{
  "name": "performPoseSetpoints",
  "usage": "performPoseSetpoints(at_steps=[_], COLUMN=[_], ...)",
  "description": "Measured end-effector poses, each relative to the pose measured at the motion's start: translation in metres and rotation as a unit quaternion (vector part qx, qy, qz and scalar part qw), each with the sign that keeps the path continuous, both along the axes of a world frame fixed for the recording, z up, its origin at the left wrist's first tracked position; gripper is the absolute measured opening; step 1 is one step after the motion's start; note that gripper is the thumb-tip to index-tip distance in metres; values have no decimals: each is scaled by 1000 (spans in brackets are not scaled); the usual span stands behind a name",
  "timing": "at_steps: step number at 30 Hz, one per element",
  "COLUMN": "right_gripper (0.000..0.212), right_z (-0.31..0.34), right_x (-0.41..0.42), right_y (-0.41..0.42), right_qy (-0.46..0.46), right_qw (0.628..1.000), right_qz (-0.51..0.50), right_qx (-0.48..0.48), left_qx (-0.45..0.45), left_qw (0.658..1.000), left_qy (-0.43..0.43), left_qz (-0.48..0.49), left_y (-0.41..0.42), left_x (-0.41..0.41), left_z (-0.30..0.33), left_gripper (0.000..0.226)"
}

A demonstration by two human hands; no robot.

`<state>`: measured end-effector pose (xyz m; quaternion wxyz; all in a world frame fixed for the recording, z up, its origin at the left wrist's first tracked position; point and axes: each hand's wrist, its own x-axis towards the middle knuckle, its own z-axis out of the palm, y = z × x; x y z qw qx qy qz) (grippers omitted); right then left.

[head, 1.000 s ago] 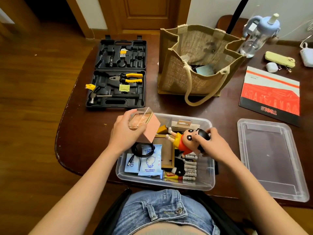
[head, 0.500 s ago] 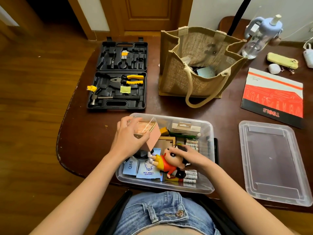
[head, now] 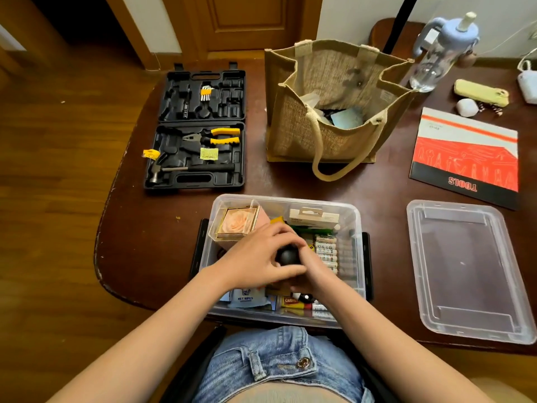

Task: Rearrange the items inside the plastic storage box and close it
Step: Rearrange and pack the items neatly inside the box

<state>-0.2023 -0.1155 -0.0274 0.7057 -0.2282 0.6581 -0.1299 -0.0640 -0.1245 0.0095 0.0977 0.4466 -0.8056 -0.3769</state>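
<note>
Together, the left hand (head: 255, 263) and right hand (head: 315, 271) are gripping the figurine (head: 288, 256) inside the plastic storage box (head: 353, 216) (only its black head is showing); the lid (head: 465, 271) is lying apart on the worktop (head: 151, 242).

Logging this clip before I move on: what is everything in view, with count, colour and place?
storage box: 1, clear, table front centre
rose box: 1, pink and clear, storage box's far left corner
batteries: a row, white, storage box right
figurine: 1, black head showing, between both hands
lid: 1, clear, table right
tool case: 1, black, open, far left
tote bag: 1, tan, far centre
booklet: 1, red, far right
water bottle: 1, blue-topped, far right
left hand: grips figurine
right hand: grips figurine
</note>
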Motion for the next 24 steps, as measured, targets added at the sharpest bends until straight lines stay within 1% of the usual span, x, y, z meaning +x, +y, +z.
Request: performPoseSetpoints(at_steps=[2, 4, 5, 8, 11, 14, 15, 17, 19, 21, 22, 23, 24], right_gripper=[35, 44, 44, 28, 23, 28, 31, 35, 32, 25, 23, 23, 25], right_z=[3, 5, 6, 11, 13, 13, 13, 11, 8, 4, 1, -1, -4], right_x=[0, -2, -4, -6, -5, -3, -3, -4, -6, -7, -7, -7, -6], right_y=[-1, -1, 0, 7, 16, 24, 25, 27, 26, 24, 23, 22, 21], right_qy=[31, 35, 29, -22, -60, -78, -80, -91, -96, -78, -63, -47, -33], right_qw=[999, 998, 998, 998, 993, 991, 989, 988, 988, 989, 989, 989, 989], right_qz=[33, 48, 48, 26, 34, 59, 69, 67, 55, 63, 75, 87, 98], right_qx=[-13, -25, -32, -62, -92, -96, -102, -108, -108, -109, -110, -110, -110], left_qx=[26, 47, 50, 44, -25, -95, -113, -132, -136, -127, -111, -86, -58], left_qw=[999, 998, 998, 999, 1000, 994, 992, 985, 982, 987, 991, 992, 985], left_qy=[-41, -42, -30, 9, -8, -40, -58, -105, -127, -95, -55, 3, 72], left_qz=[-12, -16, -15, 0, 6, 21, 26, 27, 19, 27, 51, 93, 146], left_y=[-1, -2, -1, 0, 3, 6, 6, 5, 4, 5, 6, 6, 6], left_x=[3, 9, 12, 18, 19, 21, 23, 27, 30, 32, 34, 36, 39], left_z=[-3, -4, -4, 0, 4, 6, 5, 4, 3, 4, 5, 8, 11], left_gripper=[58, 61, 59, 50, 41, 40, 45, 63, 72, 66, 61, 55, 51])
